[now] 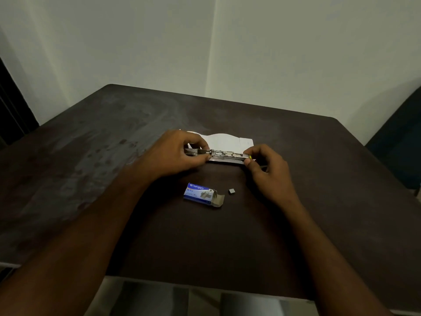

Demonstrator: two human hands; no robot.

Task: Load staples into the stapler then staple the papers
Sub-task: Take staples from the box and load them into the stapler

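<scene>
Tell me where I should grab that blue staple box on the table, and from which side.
Grip the staple box across its two long sides, near the closed left end, coming down from above. It lies flat on the table, clear of both hands, so the top is free. Its right end is open with the flap folded out, so pinching there would likely crush it or spill staples.

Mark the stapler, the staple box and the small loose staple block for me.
stapler (227, 154): head view, on its opened metal mechanism between the hands.
staple box (197, 193): head view, on its blue printed top face.
loose staple block (231, 191): head view, on its grey top.
</scene>
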